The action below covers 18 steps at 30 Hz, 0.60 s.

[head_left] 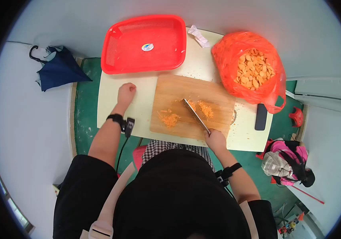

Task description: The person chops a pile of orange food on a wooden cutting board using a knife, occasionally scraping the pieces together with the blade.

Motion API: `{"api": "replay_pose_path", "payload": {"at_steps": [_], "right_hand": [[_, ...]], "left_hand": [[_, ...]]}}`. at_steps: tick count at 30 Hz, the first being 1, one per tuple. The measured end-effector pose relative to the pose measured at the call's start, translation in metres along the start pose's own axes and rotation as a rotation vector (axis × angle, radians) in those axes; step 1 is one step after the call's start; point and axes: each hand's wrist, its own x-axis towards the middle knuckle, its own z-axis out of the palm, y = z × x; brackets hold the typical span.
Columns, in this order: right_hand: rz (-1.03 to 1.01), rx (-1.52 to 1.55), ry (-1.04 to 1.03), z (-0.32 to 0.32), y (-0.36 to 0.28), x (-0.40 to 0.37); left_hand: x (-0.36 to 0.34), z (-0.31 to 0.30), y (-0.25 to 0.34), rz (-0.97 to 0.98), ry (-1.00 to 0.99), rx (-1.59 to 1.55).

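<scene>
My right hand (216, 141) is closed round the handle of a knife (196, 115) at the lower right part of a wooden cutting board (166, 89). The blade slants up and left across the board. Finely cut orange pieces (206, 109) lie just right of the blade, and a pile of orange shreds (169, 119) lies to its left. My left hand (127, 93) rests on the pale table (108, 105), left of the board and apart from it. Its fingers are curled in, and what they hold, if anything, is hidden.
A red basket (150, 49) stands behind the board. At the back right, a red plastic bag (226, 59) holds many orange slices (254, 71). A dark phone (260, 117) lies near the right edge. A blue umbrella (61, 69) leans at left; another person (298, 159) is at lower right.
</scene>
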Motion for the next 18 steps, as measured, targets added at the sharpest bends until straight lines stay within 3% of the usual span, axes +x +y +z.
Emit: {"api": "replay_pose_path", "payload": {"at_steps": [2,3,5,8,12,14,18], "right_hand": [[0.0,-0.017,0.014,-0.002,0.004,0.004],[-0.026,0.021,0.023,0.007,-0.01,-0.001],[-0.012,0.018,0.03,0.008,-0.005,-0.004],[-0.019,0.022,0.042,0.009,-0.001,-0.003],[-0.034,0.023,0.049,0.001,-0.002,-0.013],[-0.039,0.02,0.056,0.002,0.003,-0.017],[-0.023,0.045,0.098,-0.002,0.018,-0.038]], "left_hand": [[-0.019,0.02,0.042,0.092,-0.038,-0.187],[-0.037,-0.001,0.061,0.125,-0.071,-0.21],[-0.067,0.019,0.085,0.283,-0.247,-0.138],[-0.084,0.038,0.098,0.215,-0.406,-0.128],[-0.106,0.036,0.112,0.293,-0.271,0.016],[-0.124,0.029,0.125,0.331,-0.342,0.299],[-0.14,0.048,0.105,0.452,-0.444,0.27]]}}
